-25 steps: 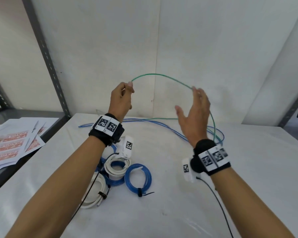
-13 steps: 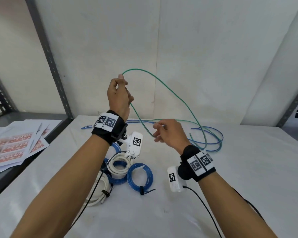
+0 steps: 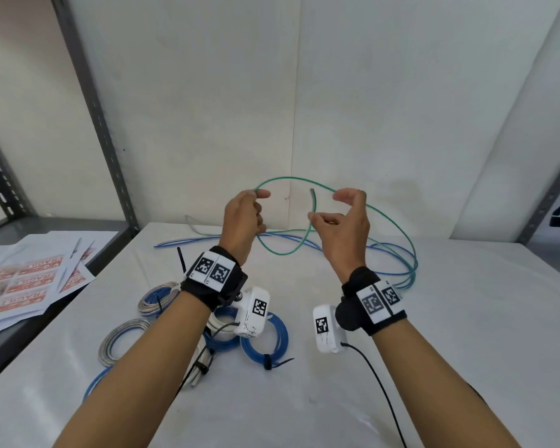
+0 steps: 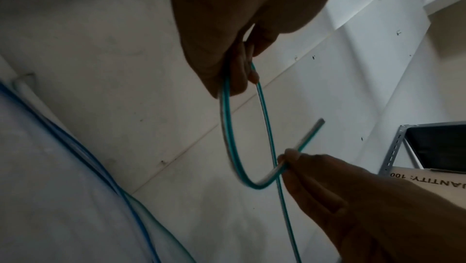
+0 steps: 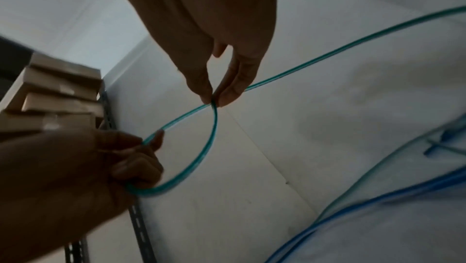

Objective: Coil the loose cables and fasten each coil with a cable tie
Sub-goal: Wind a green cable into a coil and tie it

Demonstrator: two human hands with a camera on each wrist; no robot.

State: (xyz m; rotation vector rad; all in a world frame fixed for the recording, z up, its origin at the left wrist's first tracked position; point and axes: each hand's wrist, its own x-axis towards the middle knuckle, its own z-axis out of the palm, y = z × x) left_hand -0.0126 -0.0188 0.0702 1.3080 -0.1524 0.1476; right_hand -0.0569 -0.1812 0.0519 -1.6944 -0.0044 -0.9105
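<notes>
Both hands raised above a white table [image 3: 434, 318], forming one loop of green cable [image 3: 285, 252]. Left hand [image 3: 241, 221] gripping the loop's left side, right hand [image 3: 345, 227] pinching the crossing near the cable's free end. Remaining length trailing on the table beside tied coils [image 3: 264, 337].

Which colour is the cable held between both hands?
Green, with a pale stripe along it: the cable shows best in the left wrist view.

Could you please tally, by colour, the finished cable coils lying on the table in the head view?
Silver coils: 2
Blue coils: 2
White coils: 1, partly hidden
Total: 5, not counting a partly hidden blue arc.
</notes>
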